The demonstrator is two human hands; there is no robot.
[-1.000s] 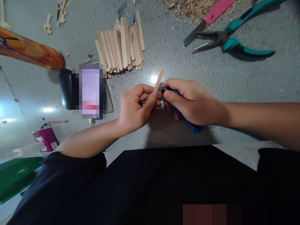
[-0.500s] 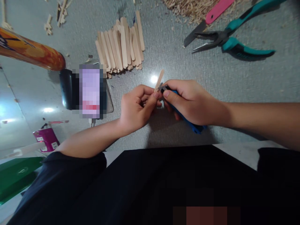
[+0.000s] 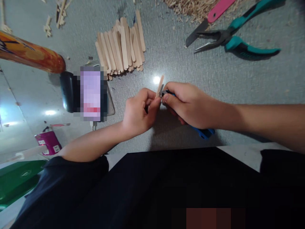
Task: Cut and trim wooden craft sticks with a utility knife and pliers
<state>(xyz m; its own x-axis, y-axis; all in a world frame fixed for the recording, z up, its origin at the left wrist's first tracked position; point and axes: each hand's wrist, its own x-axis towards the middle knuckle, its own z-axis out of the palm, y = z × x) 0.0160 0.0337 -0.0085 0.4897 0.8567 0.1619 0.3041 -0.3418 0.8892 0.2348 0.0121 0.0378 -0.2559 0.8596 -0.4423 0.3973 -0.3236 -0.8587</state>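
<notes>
My left hand (image 3: 140, 111) pinches a small wooden stick (image 3: 160, 84) between thumb and fingers, its free end pointing up and slightly right. My right hand (image 3: 190, 103) is wrapped round a blue utility knife (image 3: 203, 133), whose rear end shows below the palm. The knife's grey blade lies against or very near the stick's right side; exact contact is too small to tell. Beyond my hands lies a row of wooden sticks (image 3: 121, 47) on the grey table (image 3: 166, 57).
Teal-handled pliers (image 3: 226, 38), a pink-handled blade (image 3: 197, 31) and wood shavings (image 3: 190, 9) lie at the upper right. To the left are a phone (image 3: 91, 93), a black object (image 3: 66, 91), an orange can (image 3: 33, 52) and a purple power adapter (image 3: 49, 142).
The stick's tip has moved down and left. My right hand has shifted slightly left, and the knife's rear end has swung a little right and down.
</notes>
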